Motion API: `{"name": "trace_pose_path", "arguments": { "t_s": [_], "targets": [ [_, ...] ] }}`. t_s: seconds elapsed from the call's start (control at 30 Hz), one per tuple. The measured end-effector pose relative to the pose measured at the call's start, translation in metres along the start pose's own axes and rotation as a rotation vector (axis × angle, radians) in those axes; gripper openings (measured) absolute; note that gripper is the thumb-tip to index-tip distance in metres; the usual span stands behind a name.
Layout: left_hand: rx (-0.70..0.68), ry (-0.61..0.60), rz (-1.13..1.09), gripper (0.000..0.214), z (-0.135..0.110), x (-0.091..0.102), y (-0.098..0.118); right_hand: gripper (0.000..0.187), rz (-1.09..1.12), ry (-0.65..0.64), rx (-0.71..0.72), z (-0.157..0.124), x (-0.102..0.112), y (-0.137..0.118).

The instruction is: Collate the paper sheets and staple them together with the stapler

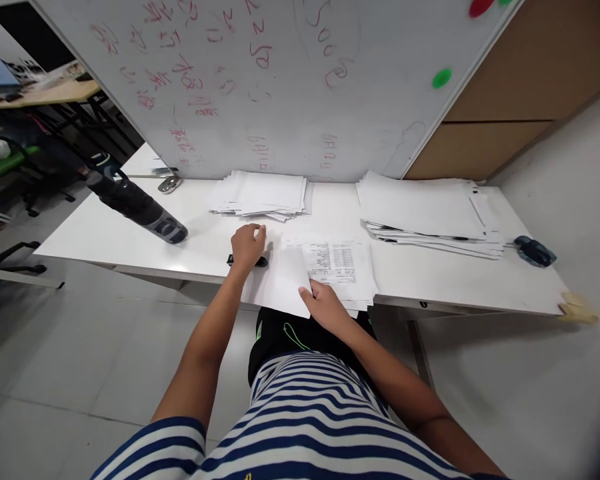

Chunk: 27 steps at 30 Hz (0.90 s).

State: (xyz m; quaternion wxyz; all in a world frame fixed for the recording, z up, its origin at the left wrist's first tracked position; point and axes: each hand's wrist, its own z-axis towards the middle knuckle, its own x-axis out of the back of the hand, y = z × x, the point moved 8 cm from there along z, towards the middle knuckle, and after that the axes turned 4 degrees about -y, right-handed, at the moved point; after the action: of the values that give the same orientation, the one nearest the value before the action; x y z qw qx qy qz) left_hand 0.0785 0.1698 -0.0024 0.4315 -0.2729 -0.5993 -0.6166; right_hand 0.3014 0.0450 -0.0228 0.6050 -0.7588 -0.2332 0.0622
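My left hand is closed, its fingers curled, and rests on a black stapler near the front edge of the desk. Most of the stapler is hidden under the hand; only its two ends show. Between thumb and fingers my right hand pinches the right edge of a white sheet of paper, whose left side reaches the stapler. Whether it is one sheet or more I cannot tell. Beneath and to the right of it lie printed sheets, slightly overhanging the desk's edge.
The white desk carries a paper stack at the back and a larger one to the right. A dark bottle and a mouse are on the left, a dark blue object far right. Behind stands a whiteboard.
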Motion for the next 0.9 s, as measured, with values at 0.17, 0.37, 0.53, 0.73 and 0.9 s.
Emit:
{"name": "trace_pose_path", "arguments": {
  "t_s": [0.17,0.37,0.53,0.73,0.9],
  "targets": [
    [0.116,-0.063,-0.292,0.043,0.010,-0.001,-0.020,0.026,0.276,-0.067,-0.096,-0.001,-0.004,0.013],
    [0.186,-0.091,-0.467,0.046,0.024,-0.008,-0.030,0.031,0.398,-0.065,-0.069,-0.009,0.016,0.015],
    [0.170,-0.104,-0.363,0.047,0.019,-0.005,-0.028,0.033,0.349,-0.075,-0.074,-0.020,0.023,0.018],
    [0.057,-0.064,0.198,0.040,0.003,-0.008,-0.005,0.032,0.296,-0.069,-0.110,-0.026,0.015,0.025],
    [-0.087,0.035,0.377,0.037,-0.001,-0.020,0.013,0.031,0.261,-0.048,-0.090,-0.028,0.012,0.023]
  ]
}}
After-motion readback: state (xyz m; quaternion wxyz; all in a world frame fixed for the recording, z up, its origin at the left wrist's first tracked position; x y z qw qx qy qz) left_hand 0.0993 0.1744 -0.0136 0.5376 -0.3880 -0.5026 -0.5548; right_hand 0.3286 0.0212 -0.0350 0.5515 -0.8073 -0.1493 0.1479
